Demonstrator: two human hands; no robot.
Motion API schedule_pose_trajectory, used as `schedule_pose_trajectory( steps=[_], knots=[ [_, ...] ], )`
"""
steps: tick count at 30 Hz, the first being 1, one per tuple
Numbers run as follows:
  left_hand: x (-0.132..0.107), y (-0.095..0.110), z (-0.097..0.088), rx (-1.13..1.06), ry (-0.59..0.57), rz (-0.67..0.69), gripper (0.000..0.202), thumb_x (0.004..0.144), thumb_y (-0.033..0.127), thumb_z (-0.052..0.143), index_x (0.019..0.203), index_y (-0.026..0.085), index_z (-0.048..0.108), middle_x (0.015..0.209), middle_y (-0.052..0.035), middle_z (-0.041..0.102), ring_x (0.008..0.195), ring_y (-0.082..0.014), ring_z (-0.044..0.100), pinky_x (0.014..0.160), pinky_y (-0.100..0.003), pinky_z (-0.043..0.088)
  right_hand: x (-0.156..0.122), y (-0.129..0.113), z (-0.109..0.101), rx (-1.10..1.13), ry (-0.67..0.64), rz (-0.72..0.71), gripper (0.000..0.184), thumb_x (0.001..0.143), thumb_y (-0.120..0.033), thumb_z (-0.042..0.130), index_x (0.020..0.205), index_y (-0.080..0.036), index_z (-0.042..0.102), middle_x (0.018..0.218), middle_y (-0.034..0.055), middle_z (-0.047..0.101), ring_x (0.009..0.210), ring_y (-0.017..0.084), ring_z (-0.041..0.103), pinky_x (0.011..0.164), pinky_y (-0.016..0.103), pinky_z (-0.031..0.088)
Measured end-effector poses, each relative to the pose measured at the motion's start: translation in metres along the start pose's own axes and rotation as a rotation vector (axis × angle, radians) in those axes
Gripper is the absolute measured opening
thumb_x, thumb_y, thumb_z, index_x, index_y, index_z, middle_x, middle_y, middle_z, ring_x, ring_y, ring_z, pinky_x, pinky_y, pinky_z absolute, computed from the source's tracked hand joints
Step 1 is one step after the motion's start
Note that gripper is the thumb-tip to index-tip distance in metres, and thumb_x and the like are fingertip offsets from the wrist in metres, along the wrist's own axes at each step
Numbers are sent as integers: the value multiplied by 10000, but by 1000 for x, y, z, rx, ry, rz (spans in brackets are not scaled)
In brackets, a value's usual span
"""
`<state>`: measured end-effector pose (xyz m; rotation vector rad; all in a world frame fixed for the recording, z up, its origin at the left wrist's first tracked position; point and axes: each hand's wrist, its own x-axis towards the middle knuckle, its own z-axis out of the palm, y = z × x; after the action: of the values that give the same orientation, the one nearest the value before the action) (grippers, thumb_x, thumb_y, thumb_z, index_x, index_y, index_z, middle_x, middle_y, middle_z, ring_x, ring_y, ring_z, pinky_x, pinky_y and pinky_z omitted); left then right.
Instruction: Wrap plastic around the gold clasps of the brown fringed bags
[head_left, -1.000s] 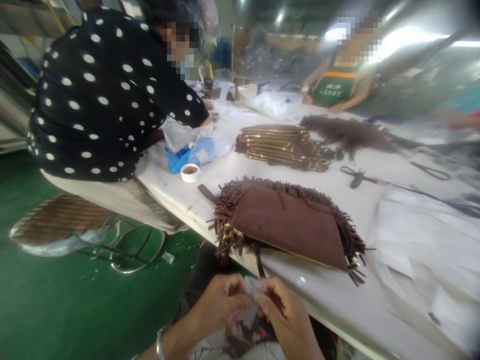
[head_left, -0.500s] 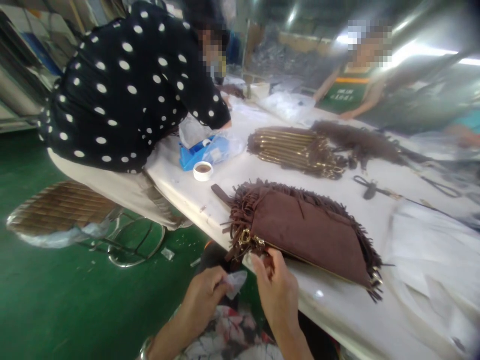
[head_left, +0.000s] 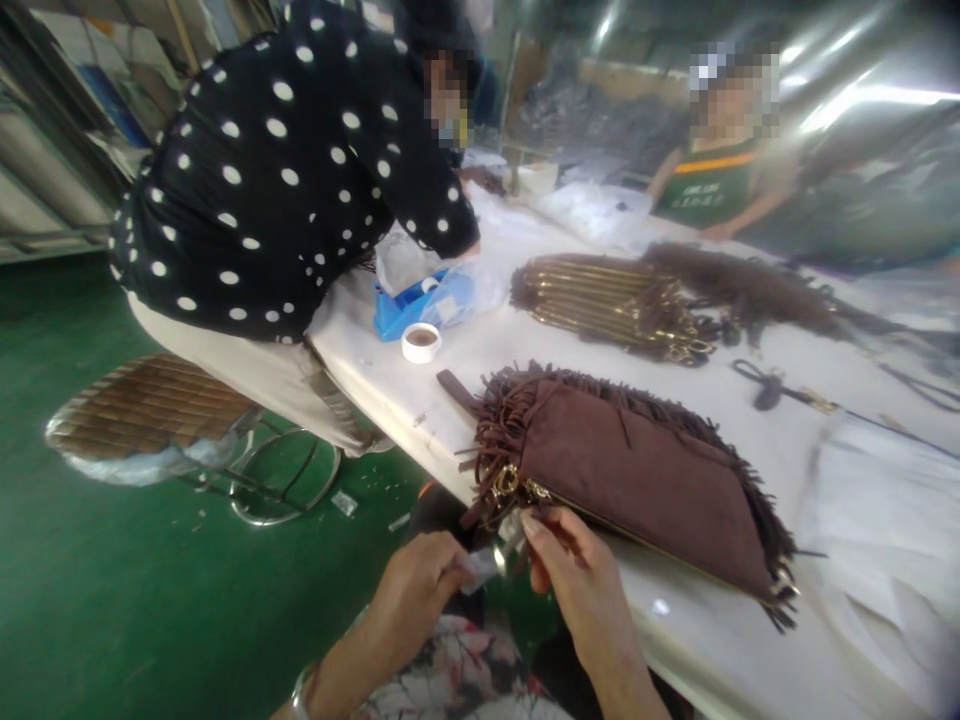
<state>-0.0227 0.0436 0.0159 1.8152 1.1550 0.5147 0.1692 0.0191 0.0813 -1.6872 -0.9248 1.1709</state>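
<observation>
A brown suede fringed bag (head_left: 637, 470) lies near the front edge of the white table (head_left: 750, 650), gold hardware at its left corner. My left hand (head_left: 420, 590) sits below the table edge, fingers pinched on a small piece of clear plastic wrap (head_left: 487, 562). My right hand (head_left: 577, 580) is beside it, fingers closed on the other end of the wrap, fingertips just under the bag's gold clasp (head_left: 506, 485).
A person in a black polka-dot top (head_left: 292, 170) leans over the table's left end by a blue box (head_left: 405, 305) and a tape roll (head_left: 421, 342). Gold-trimmed brown pieces (head_left: 607, 300) are stacked behind the bag. Another person (head_left: 712, 170) works farther back. A stool (head_left: 150, 420) stands on the green floor.
Both my hands have risen from my lap toward the bag's left corner, carrying the plastic wrap. The view has shifted slightly left and down.
</observation>
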Motion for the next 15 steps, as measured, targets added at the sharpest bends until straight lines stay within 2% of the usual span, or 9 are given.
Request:
schedule_pose_trajectory(
  steps=[2,5,7,11,15],
  knots=[
    [1,1,2,1,-8,6,101,898,178,581,808,205,619,824,26,615,833,-155,552,767,-250,352,0,0,1,104,-15,21,365,845,-524,603,934,-171,603,536,-52,492,482,89,443,486,203,318],
    [3,1,3,-5,-17,14,97,898,177,577,816,210,618,827,34,617,829,-144,553,763,-243,350,-2,2,-1,208,-89,38,348,851,-504,615,888,-157,620,542,-42,501,507,82,443,506,198,335],
    [3,2,2,-22,-20,10,98,893,173,574,811,205,617,824,32,616,827,-141,555,759,-240,351,-2,4,-4,268,-152,46,326,854,-483,628,877,-158,622,647,-16,569,530,74,462,513,195,352],
    [1,7,-2,-83,-33,-43,127,876,179,561,756,177,603,781,17,606,775,-143,558,713,-240,363,-1,10,-8,396,-288,46,247,892,-404,610,989,-177,604,945,45,655,542,50,464,525,198,364],
    [0,8,-2,-161,-68,-109,138,858,220,573,732,168,594,729,21,589,706,-141,540,652,-239,361,4,19,-9,472,-345,21,216,904,-349,605,1030,-174,590,941,71,672,583,67,470,540,199,364]
  ],
)
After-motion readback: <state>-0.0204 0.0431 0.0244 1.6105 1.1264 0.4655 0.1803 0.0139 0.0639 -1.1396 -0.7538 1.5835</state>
